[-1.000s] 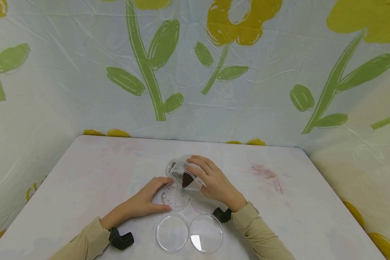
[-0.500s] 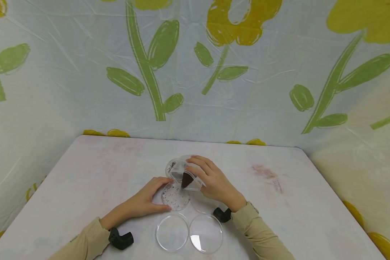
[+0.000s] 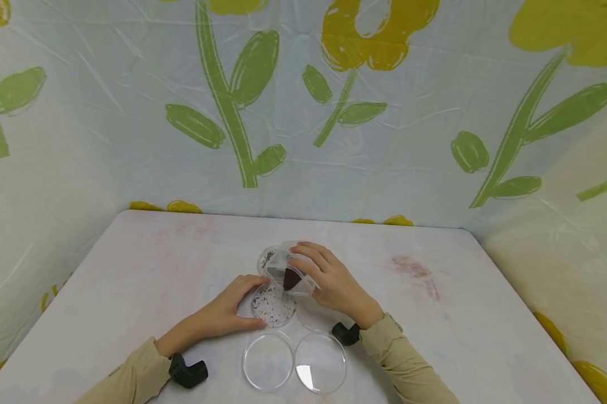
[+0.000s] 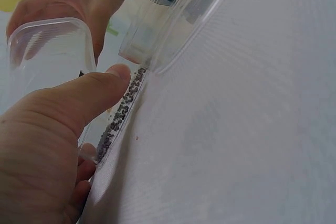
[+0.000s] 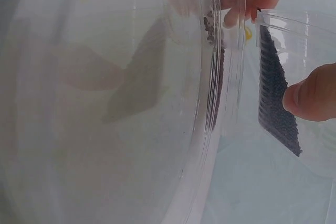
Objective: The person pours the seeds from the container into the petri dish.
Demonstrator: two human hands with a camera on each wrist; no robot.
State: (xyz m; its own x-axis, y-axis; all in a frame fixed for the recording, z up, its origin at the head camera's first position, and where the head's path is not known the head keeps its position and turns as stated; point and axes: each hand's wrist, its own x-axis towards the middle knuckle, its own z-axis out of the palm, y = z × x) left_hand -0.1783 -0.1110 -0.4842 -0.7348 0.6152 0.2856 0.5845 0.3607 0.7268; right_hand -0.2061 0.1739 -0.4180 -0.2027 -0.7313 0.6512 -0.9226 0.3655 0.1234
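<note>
On the near side of the speckled dish [image 3: 278, 324], a clear round one with dark granules scattered inside, two more clear round dishes, the near-left dish [image 3: 268, 362] and the near-right dish [image 3: 321, 359], lie side by side on the tabletop [image 3: 131, 280]. At the speckled dish's left, the left hand [image 3: 227, 310] grips it, thumb at the near rim and fingers at the far rim. Just to its right lies another clear dish [image 3: 314, 318], partly hidden by the right hand [image 3: 334, 283], which grips a clear container [image 3: 300, 289] tilted above the speckled dish's far right edge. Dark granules [image 5: 275, 93] are heaped against the container's side; whether it touches the dish cannot be told. Just beyond the speckled dish sits the far dish [image 3: 259, 264], also bearing dark granules, partly behind the container. Well past it hangs a flowered cloth [image 3: 409, 157].
</note>
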